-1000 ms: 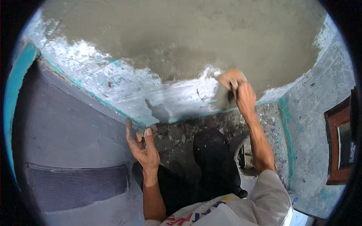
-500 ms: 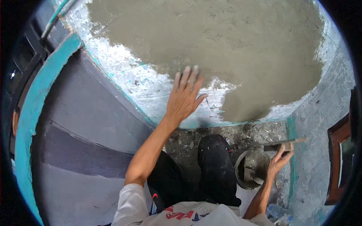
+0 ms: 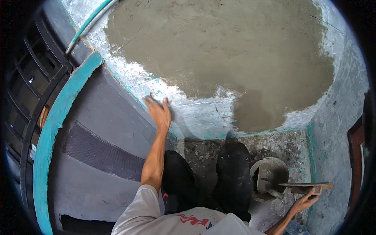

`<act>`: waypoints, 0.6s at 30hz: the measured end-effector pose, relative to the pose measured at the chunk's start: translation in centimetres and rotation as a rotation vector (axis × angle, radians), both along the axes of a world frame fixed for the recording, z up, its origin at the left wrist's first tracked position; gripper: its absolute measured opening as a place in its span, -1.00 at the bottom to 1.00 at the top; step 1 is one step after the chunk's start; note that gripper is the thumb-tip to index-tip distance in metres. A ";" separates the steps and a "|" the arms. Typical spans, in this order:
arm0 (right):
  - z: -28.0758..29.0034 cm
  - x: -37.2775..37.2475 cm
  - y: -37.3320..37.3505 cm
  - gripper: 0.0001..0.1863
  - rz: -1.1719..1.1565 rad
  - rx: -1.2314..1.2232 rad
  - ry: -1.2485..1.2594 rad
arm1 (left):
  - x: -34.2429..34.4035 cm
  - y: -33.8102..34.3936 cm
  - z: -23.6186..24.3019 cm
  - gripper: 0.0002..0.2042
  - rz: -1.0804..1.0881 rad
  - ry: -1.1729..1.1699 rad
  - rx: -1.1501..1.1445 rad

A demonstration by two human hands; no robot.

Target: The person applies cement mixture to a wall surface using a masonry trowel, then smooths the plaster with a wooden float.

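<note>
My left hand (image 3: 159, 115) is open and empty, its thumb apart and its fingertips smeared by motion. It is over the bare, whitish strip of wall (image 3: 196, 117) below the wet grey plaster (image 3: 235, 51); whether it touches the wall I cannot tell. At the lower right, my right hand (image 3: 307, 203) grips a plastering float (image 3: 309, 185), seen nearly edge-on. Just left of the float stands a round bucket (image 3: 255, 164) with a trowel (image 3: 266, 184) resting inside, its handle over the rim.
To the left, a grey panel (image 3: 105, 113) has a turquoise edge (image 3: 43, 156), with a dark metal grille (image 3: 33, 90) beyond. Rubble (image 3: 201, 154) lies at the wall's foot. A brown frame (image 3: 354, 156) is on the right wall; a clear plastic bottle (image 3: 293, 228) lies below my right arm.
My left hand has moved left and down, away from the plaster's edge. The right hand has lowered the float and carried it to the right. The whole view has shifted somewhat.
</note>
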State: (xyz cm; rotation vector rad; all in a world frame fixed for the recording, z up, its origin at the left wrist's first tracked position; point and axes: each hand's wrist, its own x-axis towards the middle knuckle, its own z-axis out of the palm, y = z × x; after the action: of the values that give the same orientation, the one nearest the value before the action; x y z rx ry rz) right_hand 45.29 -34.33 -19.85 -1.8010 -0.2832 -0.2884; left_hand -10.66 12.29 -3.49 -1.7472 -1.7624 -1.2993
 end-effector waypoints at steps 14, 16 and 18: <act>3.4 -0.7 -1.2 -0.40 -0.032 0.060 -0.104 | 11.2 1.8 11.9 -0.13 -0.360 0.573 0.259; 3.9 -0.6 -1.7 -0.41 -0.015 0.053 -0.128 | 11.3 2.2 11.9 -0.13 -0.376 0.552 0.269; 4.3 -0.5 -2.2 -0.40 0.007 0.058 -0.161 | 11.0 2.3 11.6 -0.11 -0.406 0.552 0.219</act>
State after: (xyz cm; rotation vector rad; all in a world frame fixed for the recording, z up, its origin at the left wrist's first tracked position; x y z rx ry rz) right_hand 44.79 -36.54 -15.51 -1.7219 -0.3912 -0.4336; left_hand 0.30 14.62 8.13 -2.1327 -0.9642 -0.9599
